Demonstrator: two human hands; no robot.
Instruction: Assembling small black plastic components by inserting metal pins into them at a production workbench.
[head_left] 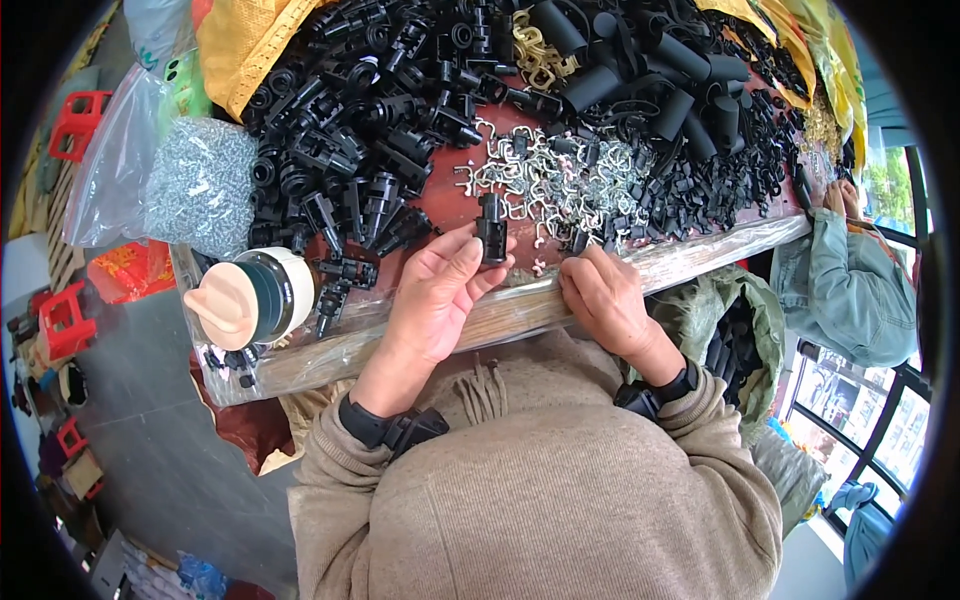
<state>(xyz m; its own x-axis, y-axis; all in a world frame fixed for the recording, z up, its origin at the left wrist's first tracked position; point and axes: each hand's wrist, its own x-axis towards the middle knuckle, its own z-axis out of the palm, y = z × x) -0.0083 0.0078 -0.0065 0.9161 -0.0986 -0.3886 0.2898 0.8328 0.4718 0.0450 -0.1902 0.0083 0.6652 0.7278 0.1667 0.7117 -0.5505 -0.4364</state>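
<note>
Holds one black fitting [491,238] upright in the left hand [437,295], by the hook pile's [555,185] near-left edge; pinches narrowly with the right hand [612,300], cannot tell on what. Seems partway through one piece, with many black parts [335,135] left of the pile.

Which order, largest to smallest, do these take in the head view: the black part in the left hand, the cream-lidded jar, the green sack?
1. Green sack
2. Cream-lidded jar
3. Black part in the left hand
</note>
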